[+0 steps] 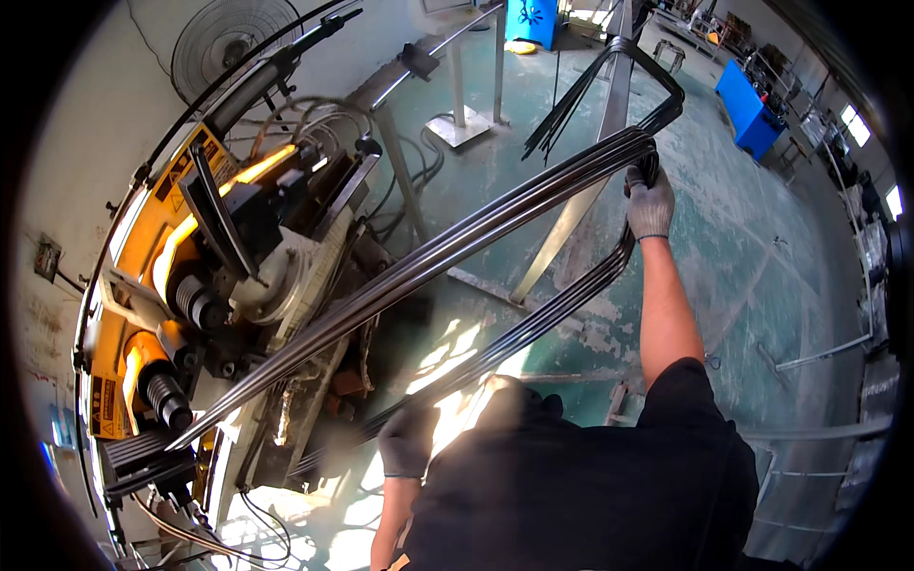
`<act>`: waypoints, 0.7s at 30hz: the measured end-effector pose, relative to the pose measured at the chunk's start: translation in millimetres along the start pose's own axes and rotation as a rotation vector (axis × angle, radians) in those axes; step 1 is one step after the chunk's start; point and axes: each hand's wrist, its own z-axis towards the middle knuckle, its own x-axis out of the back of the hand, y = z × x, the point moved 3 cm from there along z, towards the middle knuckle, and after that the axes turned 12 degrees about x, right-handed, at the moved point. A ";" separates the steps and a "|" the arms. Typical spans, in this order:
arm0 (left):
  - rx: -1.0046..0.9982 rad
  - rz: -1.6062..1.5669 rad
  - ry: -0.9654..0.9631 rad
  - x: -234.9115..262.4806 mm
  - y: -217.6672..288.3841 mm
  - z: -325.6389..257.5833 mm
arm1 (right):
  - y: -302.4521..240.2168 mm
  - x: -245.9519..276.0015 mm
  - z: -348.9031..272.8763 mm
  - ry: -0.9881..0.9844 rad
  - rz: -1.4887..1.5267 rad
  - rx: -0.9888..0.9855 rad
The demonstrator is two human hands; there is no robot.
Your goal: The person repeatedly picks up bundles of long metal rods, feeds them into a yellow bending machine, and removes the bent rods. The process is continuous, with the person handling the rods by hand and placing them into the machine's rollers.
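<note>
A bundle of long, dark metal rods (495, 218), bent into a long loop, slants from the machine at left up to the right. My right hand (652, 202), in a light grey glove, is closed around the rods at their right-hand bend. Lower down, my left hand (407, 443) is in a dark-looking glove. It rests at the bundle's lower run (533, 341) and looks closed on it, though shadow blurs its fingers. The far-left rod ends lie over the orange bending machine (152, 252). More bent rods (657, 81) hang over a metal beam (617, 90) beyond my right hand.
A round fan (231, 46) stands by the wall at upper left. Behind the rods are a metal stand with a square base plate (460, 127) and loose cables (419, 176). Blue cabinets (750, 109) sit farther back on the worn green floor (743, 247).
</note>
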 end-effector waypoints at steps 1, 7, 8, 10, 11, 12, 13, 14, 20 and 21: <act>-0.011 0.295 0.055 -6.2 -17.9 18.4 | 16.4 -1.4 26.5 0.018 -0.136 0.080; -0.003 0.453 0.205 -56.4 -16.4 82.7 | 123.3 -84.7 122.1 -0.186 -0.195 0.150; -0.051 0.400 0.233 -64.3 -3.4 90.8 | 163.6 -98.8 140.9 -0.154 -0.177 0.259; -0.127 0.259 0.384 -77.1 23.2 68.6 | 99.1 -167.0 149.9 -0.358 -0.125 0.320; -0.112 0.245 0.488 -86.1 35.1 50.3 | 48.7 -175.5 139.5 -0.442 -0.165 0.208; -0.174 0.177 0.395 -61.1 25.9 46.8 | 36.9 -178.4 131.9 -0.477 -0.150 0.277; -0.113 0.169 0.438 -71.1 28.5 35.9 | 35.3 -180.8 116.7 -0.467 -0.120 0.392; -0.096 0.139 0.505 -36.0 2.8 45.8 | 26.9 -190.7 96.7 -0.455 -0.076 0.528; -0.094 0.118 0.870 4.3 -72.0 -2.7 | -104.4 -241.4 -114.2 -0.678 0.252 0.928; -0.079 0.032 0.922 18.4 -82.4 -21.8 | -122.9 -241.4 -156.7 -0.766 0.303 0.959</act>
